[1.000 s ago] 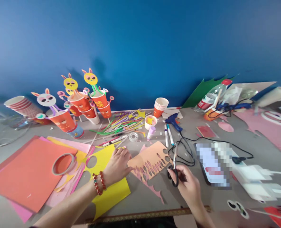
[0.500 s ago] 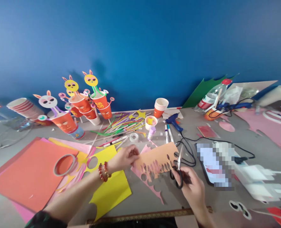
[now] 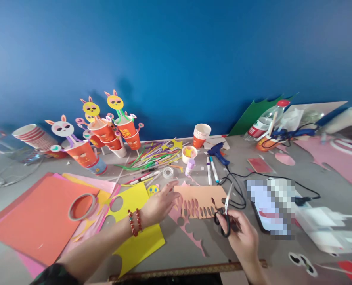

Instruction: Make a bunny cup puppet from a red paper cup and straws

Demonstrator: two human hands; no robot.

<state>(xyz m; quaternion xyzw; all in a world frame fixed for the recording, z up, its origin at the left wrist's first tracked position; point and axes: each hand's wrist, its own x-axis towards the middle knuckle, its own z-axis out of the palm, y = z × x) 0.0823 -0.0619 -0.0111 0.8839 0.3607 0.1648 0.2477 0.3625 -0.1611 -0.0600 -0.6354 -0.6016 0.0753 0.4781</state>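
My left hand (image 3: 159,202) pinches the left edge of a peach paper sheet (image 3: 201,197) with several leaf-shaped holes cut along its lower edge, held just above the table. My right hand (image 3: 241,233) grips black-handled scissors (image 3: 226,211), blades pointing up beside the sheet's right edge. A pink cut scrap (image 3: 190,233) lies under the sheet. A beaded bracelet is on my left wrist.
Yellow sheet with round holes (image 3: 137,237), orange and pink sheets (image 3: 39,217) and a tape ring (image 3: 81,206) lie left. Bunny paper cups (image 3: 83,152), straws (image 3: 152,156), cup stack (image 3: 200,134), glue gun (image 3: 219,152), markers (image 3: 211,169), black cable, phone (image 3: 268,206), charger (image 3: 318,225), bottle (image 3: 265,120).
My left hand lifted the peach sheet off the table and shifted it to the right. The scissors hand moved slightly right with it.
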